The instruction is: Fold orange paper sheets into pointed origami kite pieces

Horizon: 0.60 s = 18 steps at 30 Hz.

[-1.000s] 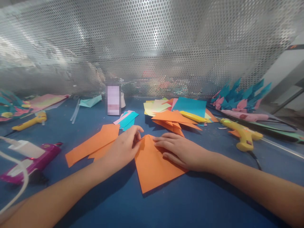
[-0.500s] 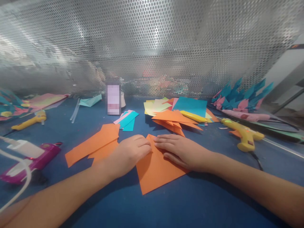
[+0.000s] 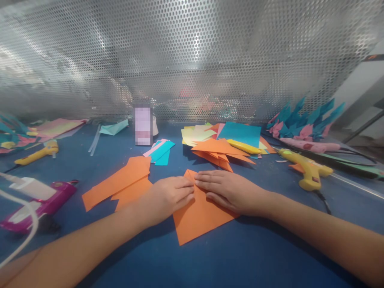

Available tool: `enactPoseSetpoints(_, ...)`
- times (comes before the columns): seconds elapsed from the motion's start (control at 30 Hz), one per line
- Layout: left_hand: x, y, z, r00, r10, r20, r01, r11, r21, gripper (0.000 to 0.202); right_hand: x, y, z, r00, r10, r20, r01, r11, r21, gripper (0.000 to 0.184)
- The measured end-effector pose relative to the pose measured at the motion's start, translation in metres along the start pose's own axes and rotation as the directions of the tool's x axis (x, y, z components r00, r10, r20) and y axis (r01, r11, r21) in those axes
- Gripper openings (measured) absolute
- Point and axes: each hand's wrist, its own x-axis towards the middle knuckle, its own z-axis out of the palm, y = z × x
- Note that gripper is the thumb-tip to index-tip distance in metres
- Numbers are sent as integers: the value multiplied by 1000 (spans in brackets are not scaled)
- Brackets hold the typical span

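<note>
An orange paper sheet (image 3: 198,222) lies on the blue table with a corner pointing up between my hands and its upper part folded. My left hand (image 3: 169,196) is on its left side, fingers bent and held together, their tips pressing the paper near the middle crease; its thumb is hidden. Flat across the right side rests my right hand (image 3: 229,192), its fingers stretched out toward that same crease. Left of my left hand are more orange paper pieces (image 3: 118,180), partly covered by the forearm.
Behind the sheet sit folded orange papers (image 3: 216,150) with a yellow utility knife (image 3: 244,147) on top. A yellow glue gun (image 3: 312,172) lies right, another glue gun (image 3: 39,153) left. A purple power strip (image 3: 57,200) is at left. A phone (image 3: 143,126) stands before the perforated metal panel (image 3: 192,60).
My left hand has slid slightly right and down along the crease, its fingers a little straighter. My right hand has stayed in place on the sheet.
</note>
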Motion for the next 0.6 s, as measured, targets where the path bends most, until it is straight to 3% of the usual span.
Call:
enactPoseSetpoints(0.1,1,1,-1,999,-26,26,28,996,-80,26,1,0,0,1000,1,10,-1,1000,-11,40)
enactPoseSetpoints(0.17,1,1,-1,996,-60,61,72,973,-217,27,1,-1,0,1000,0,16,0,1000,-15,41)
enactPoseSetpoints(0.33,0,2,1,980,-159,121,199,830,-522,33,0,-1,1,1000,-2,7,3,1000,-21,40)
enactPoseSetpoints(0.6,-1,0,0,989,-119,89,146,884,-443,30,1,-1,3,1000,-24,-17,24,999,-34,39)
